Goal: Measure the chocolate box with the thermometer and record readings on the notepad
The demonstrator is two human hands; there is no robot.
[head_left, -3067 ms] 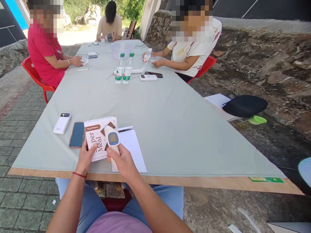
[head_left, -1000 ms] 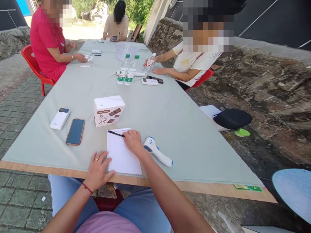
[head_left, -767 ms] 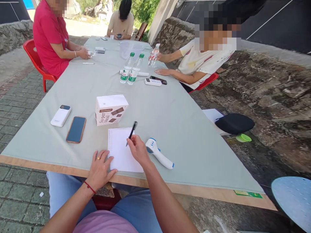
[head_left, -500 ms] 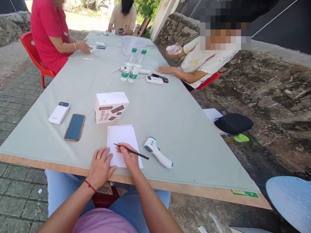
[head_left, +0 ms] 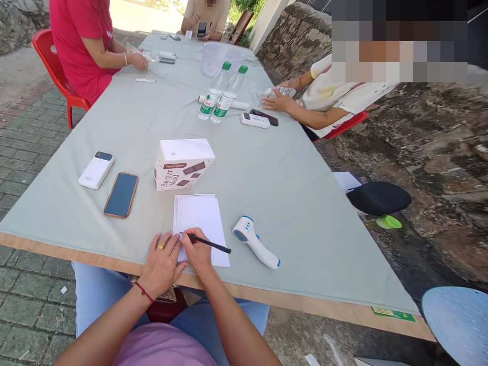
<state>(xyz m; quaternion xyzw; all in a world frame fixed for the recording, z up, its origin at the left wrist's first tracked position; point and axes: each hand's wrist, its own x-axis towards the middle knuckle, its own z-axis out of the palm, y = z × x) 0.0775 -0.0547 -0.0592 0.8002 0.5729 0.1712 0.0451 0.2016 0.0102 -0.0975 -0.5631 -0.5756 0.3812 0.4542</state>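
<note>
A black pencil-like writing stick [head_left: 213, 244] is pinched in my right hand [head_left: 197, 254], its tip near the left edge of a white notepad [head_left: 206, 216]. My left hand [head_left: 163, 262] lies flat with fingers spread, its fingertips on the pad's lower left corner, close beside the right hand. To the right of the pad rests a white and blue infrared thermometer [head_left: 256, 242]. Behind the pad stands a white box [head_left: 185, 165] with brown print. A phone [head_left: 121, 195] and a white power bank [head_left: 96, 170] lie to the left.
Two water bottles [head_left: 224, 96] with green caps stand mid-table before a clear plastic tub [head_left: 221, 53]. White and black devices [head_left: 254, 120] lie right of them. People sit at the left, far end and right; the right person's hands [head_left: 280, 99] hold a bottle. The table's wooden edge [head_left: 305, 304] is near me.
My right hand has moved down and left, bringing the writing tip lower on the pad. The person on the right has lowered a bottle to the table. The view has shifted slightly.
</note>
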